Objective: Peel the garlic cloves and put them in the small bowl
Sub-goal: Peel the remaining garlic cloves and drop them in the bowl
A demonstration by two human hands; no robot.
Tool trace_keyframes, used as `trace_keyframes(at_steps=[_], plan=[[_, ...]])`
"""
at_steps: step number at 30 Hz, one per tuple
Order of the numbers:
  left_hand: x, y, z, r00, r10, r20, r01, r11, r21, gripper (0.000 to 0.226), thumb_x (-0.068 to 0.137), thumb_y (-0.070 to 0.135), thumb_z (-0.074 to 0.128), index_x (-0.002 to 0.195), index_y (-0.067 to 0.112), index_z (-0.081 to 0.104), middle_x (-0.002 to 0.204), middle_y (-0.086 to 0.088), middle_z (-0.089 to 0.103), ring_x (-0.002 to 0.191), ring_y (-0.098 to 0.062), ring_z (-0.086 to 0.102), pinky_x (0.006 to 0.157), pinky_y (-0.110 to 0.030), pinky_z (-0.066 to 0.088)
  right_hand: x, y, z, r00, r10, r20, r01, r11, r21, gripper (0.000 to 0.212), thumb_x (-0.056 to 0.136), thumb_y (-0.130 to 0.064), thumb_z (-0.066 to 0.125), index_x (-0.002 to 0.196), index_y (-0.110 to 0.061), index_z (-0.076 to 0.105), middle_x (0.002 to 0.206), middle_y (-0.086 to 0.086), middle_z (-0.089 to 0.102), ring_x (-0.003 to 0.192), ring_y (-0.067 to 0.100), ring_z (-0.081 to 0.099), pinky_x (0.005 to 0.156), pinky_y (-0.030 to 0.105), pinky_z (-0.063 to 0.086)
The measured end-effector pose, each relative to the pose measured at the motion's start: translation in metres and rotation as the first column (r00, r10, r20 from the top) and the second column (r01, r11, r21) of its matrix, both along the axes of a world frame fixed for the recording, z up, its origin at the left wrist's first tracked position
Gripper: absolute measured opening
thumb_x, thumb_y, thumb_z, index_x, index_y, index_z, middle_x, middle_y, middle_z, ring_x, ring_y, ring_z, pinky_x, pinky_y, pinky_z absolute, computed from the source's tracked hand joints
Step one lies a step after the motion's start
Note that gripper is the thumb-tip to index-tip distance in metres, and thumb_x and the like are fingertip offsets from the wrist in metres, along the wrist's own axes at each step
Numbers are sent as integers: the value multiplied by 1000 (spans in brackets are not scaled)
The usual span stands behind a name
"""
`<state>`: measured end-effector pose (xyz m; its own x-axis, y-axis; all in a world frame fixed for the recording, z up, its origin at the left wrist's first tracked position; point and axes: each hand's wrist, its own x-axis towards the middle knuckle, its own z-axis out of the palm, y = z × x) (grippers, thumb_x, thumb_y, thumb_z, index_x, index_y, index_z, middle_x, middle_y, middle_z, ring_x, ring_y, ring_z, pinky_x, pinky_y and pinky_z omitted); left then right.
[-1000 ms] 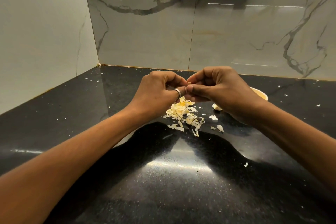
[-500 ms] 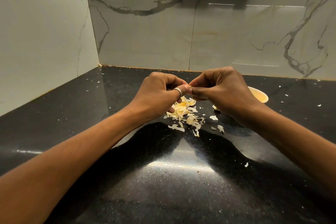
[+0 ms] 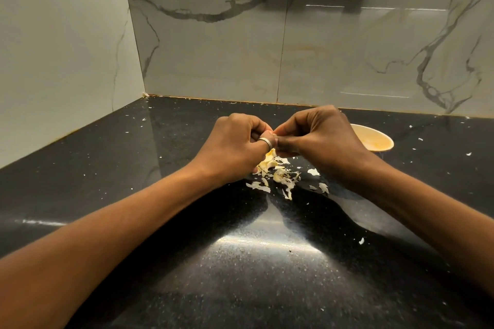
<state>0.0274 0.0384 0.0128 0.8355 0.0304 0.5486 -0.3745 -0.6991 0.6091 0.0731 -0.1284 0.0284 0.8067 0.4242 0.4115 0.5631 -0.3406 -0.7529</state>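
The left hand (image 3: 235,147), a ring (image 3: 266,142) on one finger, curls above the peels (image 3: 279,172) and pinches a clove (image 3: 270,131) at its fingertips; only a sliver of the clove shows. The right hand (image 3: 320,139), also above the peels, pinches the same clove from the other side. The bowl (image 3: 379,141) stands right of the peels and behind them, partly hidden by the right hand.

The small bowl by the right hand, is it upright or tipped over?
Upright: the small bowl stands on the counter with its round rim facing up. The right hand hides its left part.
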Motion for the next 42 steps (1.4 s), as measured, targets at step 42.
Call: trace_keyframes(at_steps=[42], plan=[[3,9,4,988,-45,151,9,973,232,14,92,29,70,88,16,73,65,18,59,57,3,56,54,-8,38,-8,-3,16,941,100,-322,-79,994,80,7,87,6,69,93,5,73,89,22,74,74,19,70,66,21,60]])
